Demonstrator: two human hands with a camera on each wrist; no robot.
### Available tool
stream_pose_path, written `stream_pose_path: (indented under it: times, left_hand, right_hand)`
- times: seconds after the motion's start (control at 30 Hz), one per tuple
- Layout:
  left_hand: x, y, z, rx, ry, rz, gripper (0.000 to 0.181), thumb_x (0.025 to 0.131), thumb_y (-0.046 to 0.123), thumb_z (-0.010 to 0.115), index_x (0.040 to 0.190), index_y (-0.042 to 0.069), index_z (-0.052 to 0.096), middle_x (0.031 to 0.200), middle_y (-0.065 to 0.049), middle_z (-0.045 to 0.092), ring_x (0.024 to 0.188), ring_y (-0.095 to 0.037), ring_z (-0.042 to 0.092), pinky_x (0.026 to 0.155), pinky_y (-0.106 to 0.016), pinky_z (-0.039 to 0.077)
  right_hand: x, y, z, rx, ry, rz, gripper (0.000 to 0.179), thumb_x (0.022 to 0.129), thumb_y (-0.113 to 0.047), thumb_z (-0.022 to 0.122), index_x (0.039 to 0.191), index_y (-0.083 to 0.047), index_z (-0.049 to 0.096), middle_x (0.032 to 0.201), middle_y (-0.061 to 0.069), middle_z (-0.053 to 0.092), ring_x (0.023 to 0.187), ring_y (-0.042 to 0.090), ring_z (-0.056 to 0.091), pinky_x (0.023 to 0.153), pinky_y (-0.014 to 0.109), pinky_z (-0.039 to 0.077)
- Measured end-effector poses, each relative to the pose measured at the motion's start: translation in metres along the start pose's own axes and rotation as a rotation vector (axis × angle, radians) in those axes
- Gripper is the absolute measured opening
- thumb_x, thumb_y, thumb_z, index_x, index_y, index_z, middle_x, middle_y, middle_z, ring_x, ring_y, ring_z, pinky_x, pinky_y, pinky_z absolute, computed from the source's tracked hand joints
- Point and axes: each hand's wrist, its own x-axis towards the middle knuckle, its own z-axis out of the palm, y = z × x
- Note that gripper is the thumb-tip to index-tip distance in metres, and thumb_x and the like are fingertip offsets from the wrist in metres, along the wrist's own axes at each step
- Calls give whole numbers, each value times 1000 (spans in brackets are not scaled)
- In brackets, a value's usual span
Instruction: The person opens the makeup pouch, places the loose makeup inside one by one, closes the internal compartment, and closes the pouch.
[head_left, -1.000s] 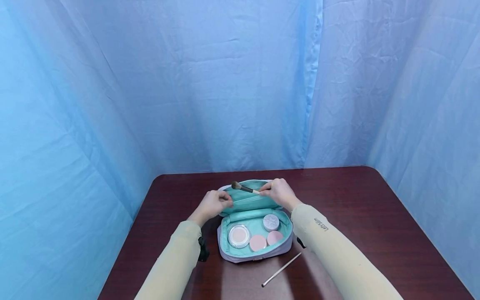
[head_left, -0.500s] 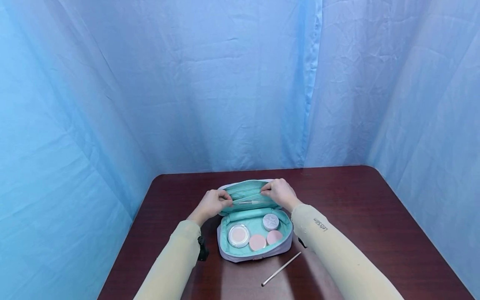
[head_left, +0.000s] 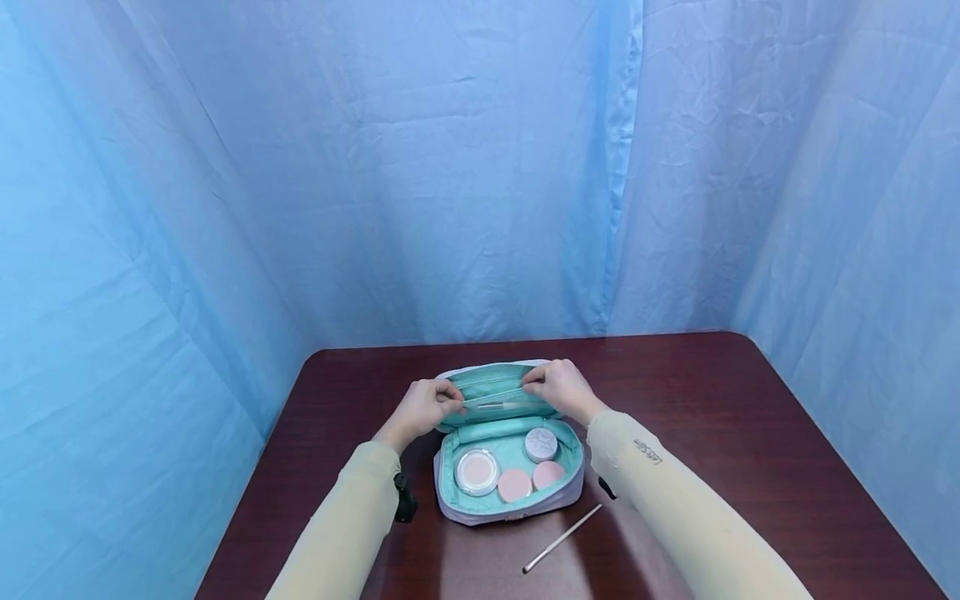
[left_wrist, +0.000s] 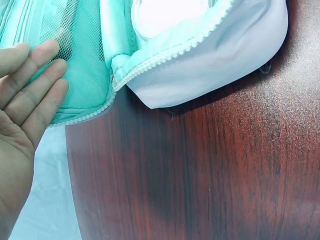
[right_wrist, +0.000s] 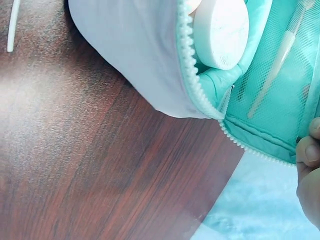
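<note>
A makeup bag (head_left: 459, 514), pale lilac outside and mint green inside, lies unzipped with its lid leaning back. My left hand (head_left: 422, 410) pinches the left end of the opening of the lid's mesh pocket (right_wrist: 260, 55) between thumb and forefinger, the other fingers stretched out. At the right end of that opening, my right hand (head_left: 566, 388) pinches the pocket's edge; its fingertips are partly out of the right wrist view. Behind the mesh lies a makeup brush (right_wrist: 275, 72) with a pale handle. Its bristle end is blurred by the mesh.
In the bag's base sit a round clear-rimmed compact (head_left: 477, 472), two pink-lidded jars (head_left: 514, 485) and a marbled-lid jar (head_left: 541, 445). A thin brush (head_left: 561, 540) lies on the dark wooden table (head_left: 675, 400) before the bag. Blue curtains (head_left: 450, 167) surround the table.
The dark-bristled brush that my right hand held over the lid has gone down into the mesh pocket and been let go. My right hand now pinches the pocket's edge; the left stays put.
</note>
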Motion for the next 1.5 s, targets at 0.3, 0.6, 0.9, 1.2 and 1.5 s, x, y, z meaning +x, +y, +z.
stream_pose_path:
  times: [0.3, 0.6, 0.9, 1.2, 1.5]
  left_hand:
    - [-1, -1, -1, -11, 2, 5, 14, 102, 12, 63, 106, 4, 73, 99, -16, 76, 102, -35, 71, 84, -47, 57]
    - [-1, -3, 0, -21, 13, -7, 11, 102, 11, 62, 105, 6, 72, 100, -17, 76, 104, -35, 71, 85, -49, 56]
    - [-1, -3, 0, -20, 17, -8, 11, 103, 12, 62, 105, 7, 72, 99, -14, 77, 104, -33, 71, 85, -48, 56]
    - [-1, -4, 1, -21, 17, 3, 12, 102, 12, 64, 105, 7, 74, 100, -14, 77, 103, -32, 72, 85, -45, 57]
    - [0, -4, 1, -41, 22, -13, 12, 101, 11, 64, 104, 6, 74, 99, -14, 77, 103, -33, 71, 90, -56, 54]
  right_hand:
    - [-10, 10, -12, 372, -69, 131, 16, 94, -34, 76, 107, -26, 81, 112, -2, 75, 81, 21, 63, 73, 41, 57]
    - [-22, 25, -24, 594, -146, 168, 23, 93, -26, 77, 111, -11, 80, 105, 9, 78, 56, 22, 47, 55, 29, 47]
    - [-42, 38, -28, 573, -233, 134, 38, 93, -28, 76, 117, 2, 75, 101, 14, 78, 59, 31, 45, 57, 34, 47]
    - [-69, 52, -25, 544, -320, 60, 33, 94, -22, 76, 111, 7, 75, 92, 23, 75, 59, 21, 47, 54, 32, 44]
    - [-92, 64, -29, 505, -368, 43, 30, 94, -23, 75, 107, 4, 77, 92, 13, 78, 74, 24, 61, 66, 35, 55]
